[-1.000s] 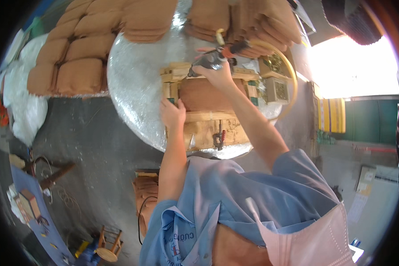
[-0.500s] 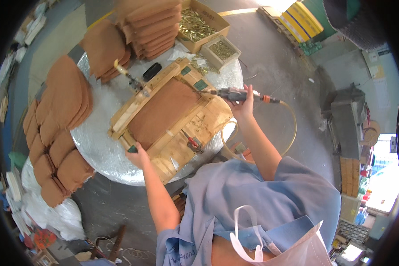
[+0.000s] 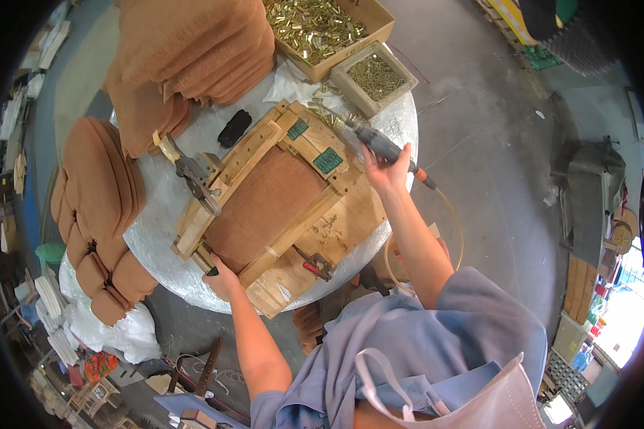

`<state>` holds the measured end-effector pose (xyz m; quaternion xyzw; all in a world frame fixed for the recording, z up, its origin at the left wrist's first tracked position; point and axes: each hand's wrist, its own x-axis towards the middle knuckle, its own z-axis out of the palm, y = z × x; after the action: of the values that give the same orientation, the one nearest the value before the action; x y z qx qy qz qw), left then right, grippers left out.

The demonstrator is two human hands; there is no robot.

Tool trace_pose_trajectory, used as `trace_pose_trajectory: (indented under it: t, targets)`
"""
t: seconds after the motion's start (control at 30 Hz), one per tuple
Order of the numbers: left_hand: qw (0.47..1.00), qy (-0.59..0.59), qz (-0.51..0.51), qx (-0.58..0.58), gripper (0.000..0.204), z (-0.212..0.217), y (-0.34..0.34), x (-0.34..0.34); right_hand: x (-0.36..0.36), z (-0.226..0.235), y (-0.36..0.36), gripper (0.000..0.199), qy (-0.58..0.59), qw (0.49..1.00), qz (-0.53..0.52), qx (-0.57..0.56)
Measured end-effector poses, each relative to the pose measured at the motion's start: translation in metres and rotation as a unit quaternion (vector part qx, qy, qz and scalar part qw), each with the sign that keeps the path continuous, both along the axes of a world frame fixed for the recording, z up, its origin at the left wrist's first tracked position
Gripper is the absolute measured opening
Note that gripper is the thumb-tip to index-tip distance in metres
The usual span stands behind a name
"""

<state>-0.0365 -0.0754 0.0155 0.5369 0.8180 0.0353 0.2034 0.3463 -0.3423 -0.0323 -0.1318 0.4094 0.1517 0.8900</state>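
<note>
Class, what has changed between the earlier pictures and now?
The power driver, still in the right hand, went from the left end of the wooden frame to its right end, then past it, nearer the small box. The left hand still touches the frame's left end; the brown pad stays inside.

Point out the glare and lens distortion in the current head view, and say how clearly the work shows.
Head view: the bright opening at the right edge is washed out; the plastic-wrapped table shows glossy highlights; black surrounds the curved fisheye rim; the wooden frame, left hand and right hand look fairly clear.
</note>
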Motion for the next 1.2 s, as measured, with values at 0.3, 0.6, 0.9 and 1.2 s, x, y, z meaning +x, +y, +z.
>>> trace_pose_trajectory:
  t: [0.3,0.6,0.9,1.2]
  targets:
    - [1.0,0.019,0.009,-0.007,0.104,-0.003,0.006,0.005,0.049,0.006,0.078,0.079,-0.024,0.998,0.018,0.051]
    - [1.0,0.02,0.016,-0.006,0.104,-0.006,0.007,0.001,0.044,0.01,0.053,0.079,0.004,0.999,0.005,0.042]
    - [0.999,0.019,0.023,-0.011,0.101,-0.002,0.007,0.0,0.052,-0.006,0.073,0.073,0.048,0.996,0.021,-0.067]
    - [0.999,0.035,0.013,-0.013,0.09,0.007,0.01,0.01,0.049,-0.016,0.077,0.065,0.12,0.989,0.078,0.026]
